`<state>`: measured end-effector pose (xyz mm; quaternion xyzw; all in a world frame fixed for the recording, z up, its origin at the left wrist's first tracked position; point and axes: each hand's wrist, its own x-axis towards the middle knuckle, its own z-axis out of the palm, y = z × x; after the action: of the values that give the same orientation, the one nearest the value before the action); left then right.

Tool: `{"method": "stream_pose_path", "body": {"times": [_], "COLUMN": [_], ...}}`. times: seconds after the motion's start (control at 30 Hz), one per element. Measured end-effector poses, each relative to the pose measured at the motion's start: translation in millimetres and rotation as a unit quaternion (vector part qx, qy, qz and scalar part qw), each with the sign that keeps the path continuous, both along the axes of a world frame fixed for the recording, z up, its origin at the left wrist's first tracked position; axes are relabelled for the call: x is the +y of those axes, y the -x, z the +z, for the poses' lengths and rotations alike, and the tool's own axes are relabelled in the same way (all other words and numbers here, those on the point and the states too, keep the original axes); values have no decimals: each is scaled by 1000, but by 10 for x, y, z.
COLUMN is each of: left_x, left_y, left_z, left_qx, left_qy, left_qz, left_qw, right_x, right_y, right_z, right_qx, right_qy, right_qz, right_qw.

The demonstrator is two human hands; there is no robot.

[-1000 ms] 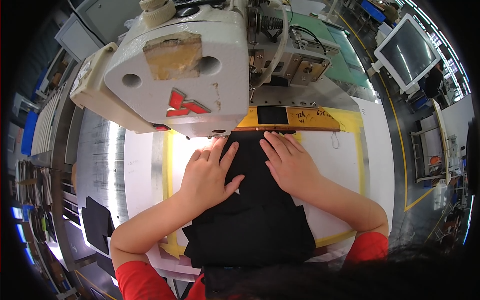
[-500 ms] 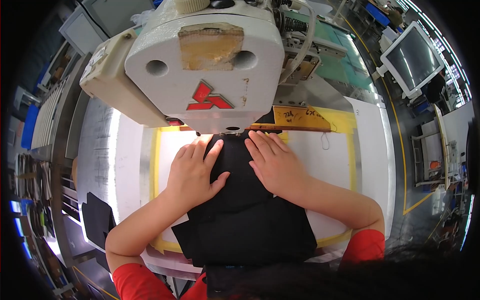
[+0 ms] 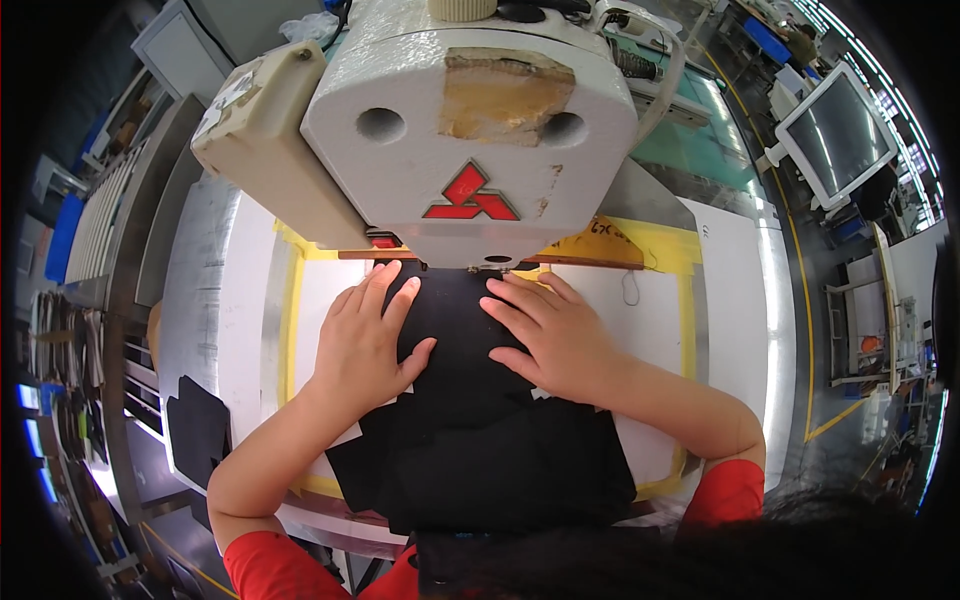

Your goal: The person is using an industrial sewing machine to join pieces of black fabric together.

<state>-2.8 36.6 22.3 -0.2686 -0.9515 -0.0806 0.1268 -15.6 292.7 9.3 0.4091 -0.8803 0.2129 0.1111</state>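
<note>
A black fabric piece [image 3: 470, 420] lies flat on the white machine bed [image 3: 330, 290], its far end under the head of a large cream sewing machine [image 3: 470, 130]. My left hand [image 3: 365, 335] rests palm down on the fabric's left part, fingers spread and pointing at the machine. My right hand [image 3: 555, 335] presses flat on the fabric's right part, fingertips close to the needle area [image 3: 497, 262]. Neither hand grips anything. The needle itself is hidden by the machine head.
Yellow tape [image 3: 688, 320] frames the white bed. A metal table surface [image 3: 195, 290] extends left, with a black cut piece [image 3: 197, 428] at its near edge. A monitor [image 3: 835, 135] stands at the right. Racks and shelves [image 3: 70, 400] line the left side.
The view has dropped closer to the machine, whose head now fills the upper picture. Both hands have slid the fabric farther in under the head.
</note>
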Motion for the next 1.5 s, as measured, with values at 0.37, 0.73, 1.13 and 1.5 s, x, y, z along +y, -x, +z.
{"method": "stream_pose_path", "body": {"times": [0.37, 0.73, 1.13, 1.5], "left_x": [393, 709, 747, 797], "left_y": [52, 113, 101, 96], "left_z": [154, -138, -220, -238], "left_qx": [0, 53, 51, 15], "left_qy": [-18, -109, -91, -38], "left_qz": [-43, -88, -73, -67], "left_qw": [999, 989, 992, 997], "right_x": [247, 316, 231, 255], "right_y": [100, 81, 228, 244], "right_z": [2, -101, -177, -190], "right_qx": [-62, 160, 122, 153], "right_qy": [6, -41, 6, -14], "right_qz": [12, -34, -58, -52], "right_qw": [998, 986, 991, 987]}}
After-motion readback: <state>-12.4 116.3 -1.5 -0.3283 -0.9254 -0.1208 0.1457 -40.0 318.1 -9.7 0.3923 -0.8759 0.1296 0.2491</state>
